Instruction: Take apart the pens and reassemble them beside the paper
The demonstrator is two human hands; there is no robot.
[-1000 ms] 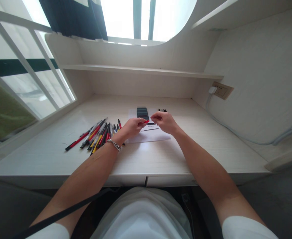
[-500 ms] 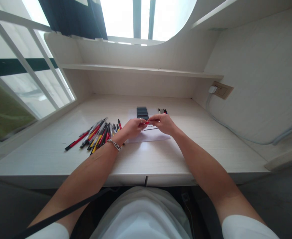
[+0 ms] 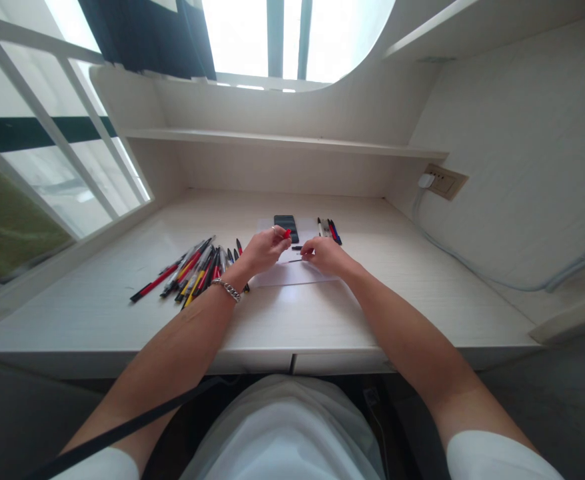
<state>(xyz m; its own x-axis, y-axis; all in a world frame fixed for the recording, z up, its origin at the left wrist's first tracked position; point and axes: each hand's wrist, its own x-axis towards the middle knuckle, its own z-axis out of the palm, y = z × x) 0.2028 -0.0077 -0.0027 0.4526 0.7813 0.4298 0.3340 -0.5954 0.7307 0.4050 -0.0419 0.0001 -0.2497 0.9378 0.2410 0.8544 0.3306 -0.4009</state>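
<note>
My left hand [image 3: 266, 249] is closed in a pinch on a small red pen part [image 3: 287, 234], held up just in front of the phone [image 3: 286, 228]. My right hand [image 3: 325, 255] is low over the white paper [image 3: 297, 275], fingertips pressed together at the right end of a thin dark stick that looks like a pen refill [image 3: 295, 261]. How firmly they grip it is hard to see. Between the hands, near my right fingertips, lies a short black piece [image 3: 296, 248].
A loose pile of pens [image 3: 192, 272], black, red, yellow and clear, lies left of my left forearm. Several pens [image 3: 329, 231] lie side by side behind my right hand. A shelf [image 3: 282, 139] spans the back. A cable [image 3: 452, 253] runs along the right wall.
My hands, close together around the red part before, have moved apart. My left hand keeps the red part and has lifted slightly; my right hand has come down to the refill.
</note>
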